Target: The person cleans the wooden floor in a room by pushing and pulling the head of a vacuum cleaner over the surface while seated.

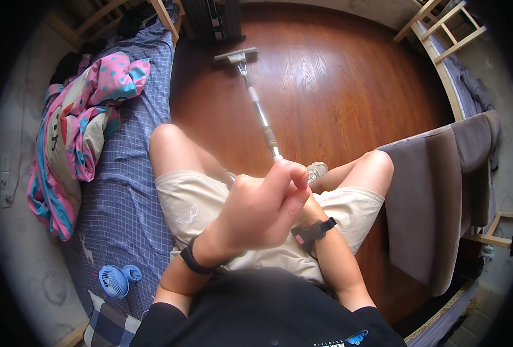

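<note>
A mop with a silver and white pole (260,114) slants away from me across the floor. Its flat grey head (236,56) rests on the boards at the far side. In front of my body, my left hand (268,205) is closed in a fist around the near end of the pole, a black band on its wrist. My right hand (311,209) lies just behind and to the right of the left one, close to the pole. The left hand covers its fingers, so their grip is hidden. A black strapped device (314,232) circles the right wrist.
To the left is a bed (132,191) with a blue checked sheet, a pink and blue quilt (71,139), and a small blue fan (114,280). A grey-brown padded seat (424,196) stands on the right, near a wooden bed frame (441,75). Dark reddish wood floor (337,75) stretches ahead.
</note>
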`<act>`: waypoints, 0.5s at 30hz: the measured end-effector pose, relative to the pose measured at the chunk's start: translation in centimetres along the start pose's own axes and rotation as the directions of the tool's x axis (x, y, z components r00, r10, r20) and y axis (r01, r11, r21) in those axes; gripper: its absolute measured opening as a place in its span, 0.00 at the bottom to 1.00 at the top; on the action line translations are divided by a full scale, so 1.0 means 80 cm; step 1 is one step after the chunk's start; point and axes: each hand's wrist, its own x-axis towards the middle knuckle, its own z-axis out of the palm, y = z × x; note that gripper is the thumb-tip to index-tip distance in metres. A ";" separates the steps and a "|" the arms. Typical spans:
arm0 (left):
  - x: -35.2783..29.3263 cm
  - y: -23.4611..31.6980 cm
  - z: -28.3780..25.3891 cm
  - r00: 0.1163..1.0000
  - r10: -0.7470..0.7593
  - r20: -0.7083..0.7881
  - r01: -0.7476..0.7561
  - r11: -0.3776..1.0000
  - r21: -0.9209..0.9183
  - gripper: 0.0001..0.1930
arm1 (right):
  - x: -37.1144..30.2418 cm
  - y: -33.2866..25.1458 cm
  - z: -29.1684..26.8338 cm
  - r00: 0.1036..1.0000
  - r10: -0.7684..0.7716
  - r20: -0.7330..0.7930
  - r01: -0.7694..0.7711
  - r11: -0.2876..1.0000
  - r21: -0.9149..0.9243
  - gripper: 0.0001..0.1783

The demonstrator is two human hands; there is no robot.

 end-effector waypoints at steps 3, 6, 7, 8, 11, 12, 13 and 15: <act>0.000 -0.004 0.000 0.999 0.033 -0.022 -0.033 0.999 0.016 0.07 | 0.003 0.004 0.005 1.000 -0.017 -0.007 0.017 1.000 0.000 0.26; 0.001 -0.004 -0.003 0.999 0.040 -0.022 -0.039 0.998 0.039 0.08 | 0.000 -0.002 0.002 1.000 0.006 0.001 -0.006 1.000 -0.005 0.26; 0.002 -0.004 -0.003 0.999 0.037 -0.022 -0.037 0.999 0.038 0.08 | -0.001 -0.005 0.000 1.000 0.026 0.010 -0.026 1.000 -0.004 0.26; 0.002 -0.005 -0.003 0.999 0.039 -0.024 -0.038 0.998 0.046 0.08 | 0.002 -0.001 0.003 1.000 0.029 0.012 -0.029 1.000 -0.005 0.26; 0.001 -0.004 -0.004 0.999 0.042 -0.033 -0.041 0.998 0.051 0.08 | 0.005 0.006 0.007 1.000 -0.003 0.004 0.003 1.000 -0.026 0.26; 0.002 -0.005 -0.005 0.999 0.036 -0.035 -0.035 0.998 0.048 0.08 | 0.005 0.005 0.007 1.000 -0.008 0.003 0.008 1.000 -0.021 0.26; 0.002 -0.008 -0.004 0.999 0.035 -0.036 -0.033 0.998 0.047 0.08 | 0.005 0.005 0.007 1.000 -0.012 0.001 0.012 1.000 -0.016 0.26; 0.002 -0.013 -0.002 0.996 0.060 -0.060 -0.058 0.998 0.028 0.07 | 0.008 0.007 0.009 1.000 -0.004 0.000 0.004 0.999 -0.032 0.25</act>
